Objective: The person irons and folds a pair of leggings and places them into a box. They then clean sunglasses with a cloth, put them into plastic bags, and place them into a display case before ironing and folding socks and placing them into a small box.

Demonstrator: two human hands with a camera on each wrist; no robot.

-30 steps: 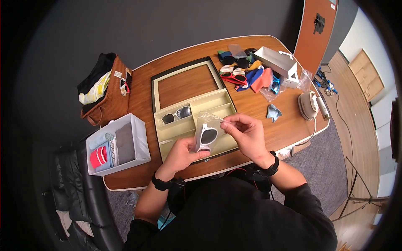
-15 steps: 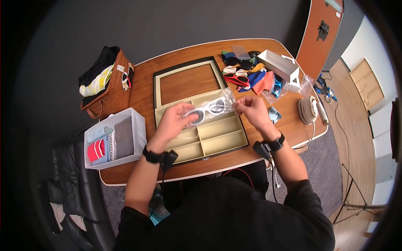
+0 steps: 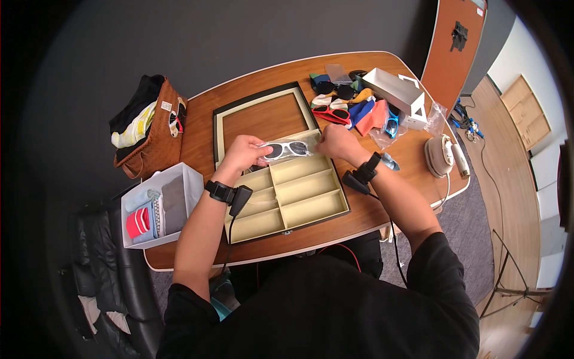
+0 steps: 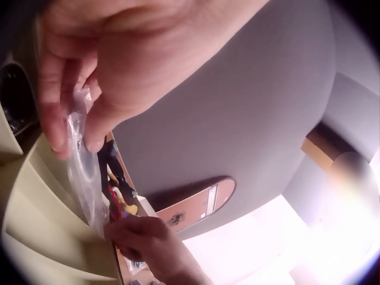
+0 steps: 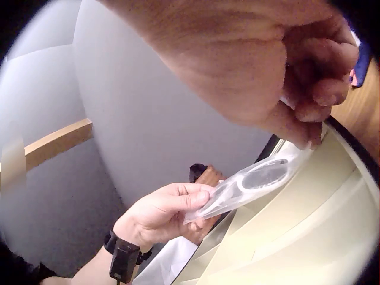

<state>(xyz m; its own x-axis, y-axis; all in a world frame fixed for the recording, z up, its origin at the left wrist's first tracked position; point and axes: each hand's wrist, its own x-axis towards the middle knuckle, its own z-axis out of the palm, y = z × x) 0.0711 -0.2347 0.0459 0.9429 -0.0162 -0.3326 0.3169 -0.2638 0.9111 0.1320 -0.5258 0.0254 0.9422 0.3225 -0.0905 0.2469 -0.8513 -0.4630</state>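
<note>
White-framed sunglasses (image 3: 286, 150) with dark lenses lie inside a clear plastic bag (image 4: 85, 172), held level over the back row of a cream-lined compartment case (image 3: 308, 190). My left hand (image 3: 244, 154) pinches the bag's left end between thumb and fingers, at one lens. At the opposite end, my right hand (image 5: 261, 71) pinches the bag's edge between thumb and curled fingers. Another pair of sunglasses (image 4: 16, 98) sits in a compartment beneath my left hand, mostly hidden in the head view. The case's framed lid (image 3: 263, 119) lies opened back on the table.
Several sunglasses, socks and cloths (image 3: 353, 110) are heaped at the back right beside a white box (image 3: 394, 90). A handheld steamer (image 3: 439, 157) stands at the right edge. On the left are a white bin (image 3: 194, 203) of folded clothes and a brown basket (image 3: 170, 140).
Both hands have carried the bagged sunglasses forward, away from my body, toward the case's back row. The sunglasses turned from upright to nearly level. My right hand keeps its pinch on the bag's end.
</note>
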